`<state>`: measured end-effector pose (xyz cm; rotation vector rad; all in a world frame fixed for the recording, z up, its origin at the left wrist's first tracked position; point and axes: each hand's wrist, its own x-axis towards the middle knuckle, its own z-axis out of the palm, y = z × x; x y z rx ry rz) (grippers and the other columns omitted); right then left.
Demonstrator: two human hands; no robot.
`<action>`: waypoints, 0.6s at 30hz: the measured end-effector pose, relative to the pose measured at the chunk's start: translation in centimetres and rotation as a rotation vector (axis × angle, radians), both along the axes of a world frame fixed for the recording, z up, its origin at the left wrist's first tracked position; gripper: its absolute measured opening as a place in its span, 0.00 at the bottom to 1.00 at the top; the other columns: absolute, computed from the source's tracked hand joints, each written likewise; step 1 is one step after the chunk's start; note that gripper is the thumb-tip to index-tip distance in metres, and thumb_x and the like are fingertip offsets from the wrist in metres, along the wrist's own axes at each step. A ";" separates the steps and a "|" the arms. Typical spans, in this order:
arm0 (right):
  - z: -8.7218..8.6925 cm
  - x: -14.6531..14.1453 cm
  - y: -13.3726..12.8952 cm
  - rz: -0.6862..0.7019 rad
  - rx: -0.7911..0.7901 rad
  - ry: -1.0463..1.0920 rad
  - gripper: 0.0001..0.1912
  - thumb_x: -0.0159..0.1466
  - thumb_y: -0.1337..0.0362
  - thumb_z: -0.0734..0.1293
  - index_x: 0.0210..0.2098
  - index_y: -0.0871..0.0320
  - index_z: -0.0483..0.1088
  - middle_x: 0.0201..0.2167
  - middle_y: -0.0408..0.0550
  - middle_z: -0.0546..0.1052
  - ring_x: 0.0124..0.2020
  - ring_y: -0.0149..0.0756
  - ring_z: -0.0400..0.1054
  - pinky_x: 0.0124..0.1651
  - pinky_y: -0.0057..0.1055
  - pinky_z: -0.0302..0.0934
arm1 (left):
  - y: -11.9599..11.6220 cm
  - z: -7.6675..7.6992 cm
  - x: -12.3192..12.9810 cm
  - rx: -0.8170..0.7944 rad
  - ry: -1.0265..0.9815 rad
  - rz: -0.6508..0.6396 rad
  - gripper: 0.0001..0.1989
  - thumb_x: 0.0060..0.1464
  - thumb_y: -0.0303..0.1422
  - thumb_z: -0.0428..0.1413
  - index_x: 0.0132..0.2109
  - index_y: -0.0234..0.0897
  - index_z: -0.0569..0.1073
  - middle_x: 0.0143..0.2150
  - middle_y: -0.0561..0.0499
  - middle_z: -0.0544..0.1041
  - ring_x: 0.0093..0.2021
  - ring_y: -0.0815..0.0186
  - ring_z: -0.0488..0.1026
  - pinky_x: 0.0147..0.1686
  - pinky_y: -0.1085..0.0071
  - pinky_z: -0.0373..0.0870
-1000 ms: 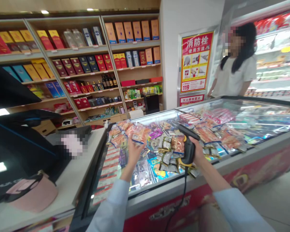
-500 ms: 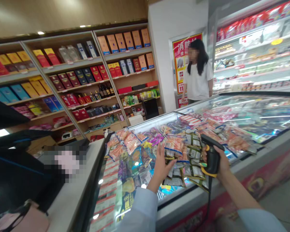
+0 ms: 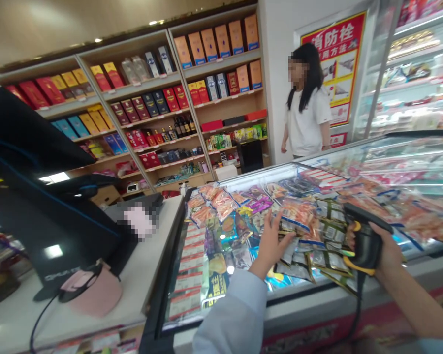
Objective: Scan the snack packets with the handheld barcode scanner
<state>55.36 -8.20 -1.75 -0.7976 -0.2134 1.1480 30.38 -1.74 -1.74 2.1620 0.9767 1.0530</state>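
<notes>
The left hand [image 3: 272, 244] is spread open, fingers apart, just over a heap of foil sachets [image 3: 327, 248]; whether the fingertips touch them, I cannot tell. The right hand [image 3: 387, 253] wraps the handle of a black barcode scanner [image 3: 366, 241] with yellow trim, its long axis running far and left, so the sachets lie between the hands. A black cord [image 3: 358, 314] drops from its base. Glossy orange snack packets [image 3: 297, 214] lie beyond the left hand, inside a glass-topped freezer [image 3: 299, 307]. To the left, a pink cap [image 3: 92, 292] sits on a smooth pale counter [image 3: 147, 265]. Far off stands a person in a white T-shirt [image 3: 305, 120]
</notes>
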 end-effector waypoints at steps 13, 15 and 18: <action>7.6 -3.6 -1.9 0.061 0.081 -0.131 0.12 0.48 0.54 0.68 0.26 0.55 0.72 0.17 0.50 0.68 0.16 0.31 0.62 0.18 0.31 0.53 | 1.5 3.1 -5.1 0.105 -0.424 0.240 0.36 0.61 0.46 0.48 0.70 0.42 0.43 0.72 0.40 0.45 0.71 0.58 0.48 0.68 0.57 0.47; 8.9 -5.6 -0.9 0.118 0.141 -0.156 0.12 0.46 0.53 0.69 0.27 0.54 0.73 0.17 0.50 0.67 0.17 0.31 0.61 0.17 0.30 0.54 | 1.9 4.3 -8.5 0.156 -0.466 0.310 0.36 0.61 0.45 0.48 0.70 0.43 0.44 0.72 0.41 0.47 0.69 0.57 0.52 0.67 0.57 0.50; 10.3 -9.4 1.3 0.246 0.182 -0.162 0.15 0.43 0.52 0.71 0.26 0.54 0.72 0.18 0.48 0.67 0.16 0.32 0.60 0.15 0.31 0.55 | 2.4 5.3 -14.4 0.238 -0.460 0.443 0.35 0.61 0.44 0.50 0.70 0.44 0.44 0.70 0.41 0.52 0.69 0.56 0.53 0.66 0.56 0.53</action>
